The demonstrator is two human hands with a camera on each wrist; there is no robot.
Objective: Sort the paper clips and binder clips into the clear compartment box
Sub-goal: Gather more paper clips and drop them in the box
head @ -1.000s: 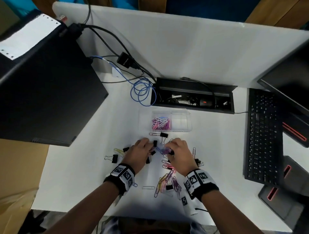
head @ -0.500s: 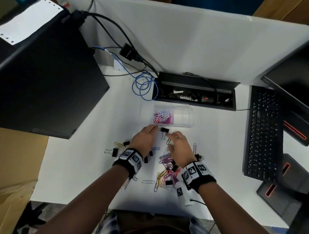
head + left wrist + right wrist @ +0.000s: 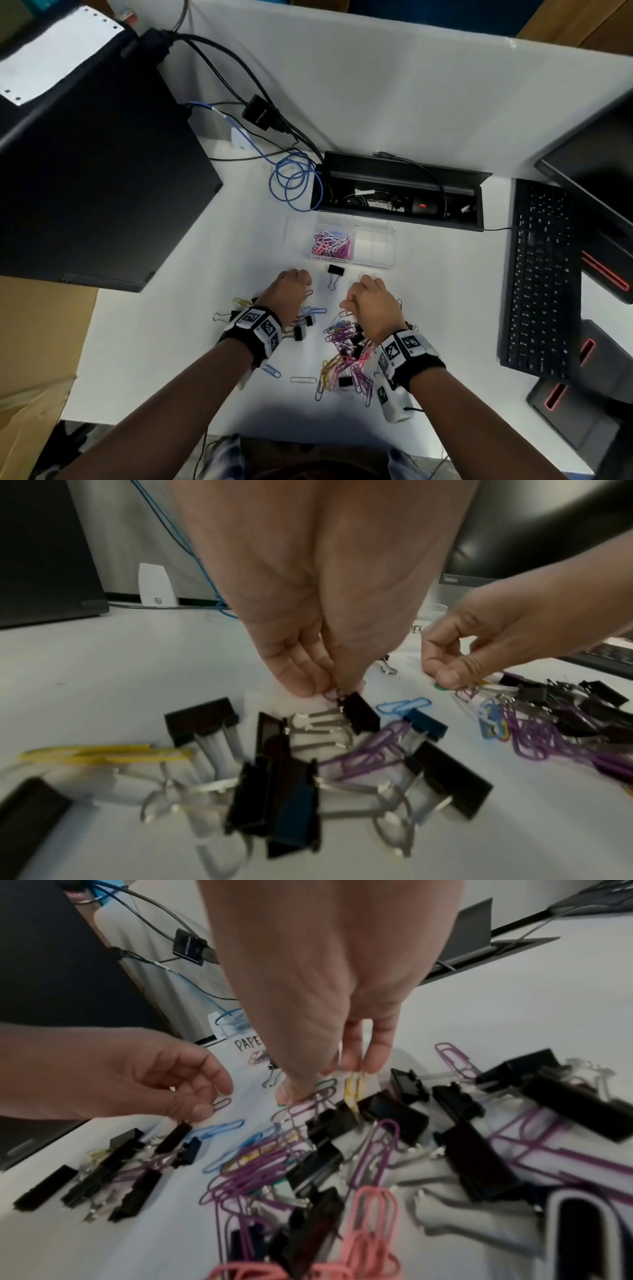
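Observation:
The clear compartment box lies ahead of both hands; its left half holds pink and purple paper clips, its right half looks bare. One black binder clip lies just in front of it. My left hand is down on the desk, its fingertips pinching a small pink paper clip beside a black binder clip. My right hand pinches a yellow paper clip at the far edge of a mixed pile, its thumb on purple clips.
Several black and blue binder clips lie by my left wrist. A black computer tower stands at the left, an open cable tray and coiled blue cable sit behind the box, and a keyboard is at the right.
Half a second ago my left hand reached up to the box's front edge. Both hands have since drawn back a little toward the clip piles and now pinch paper clips.

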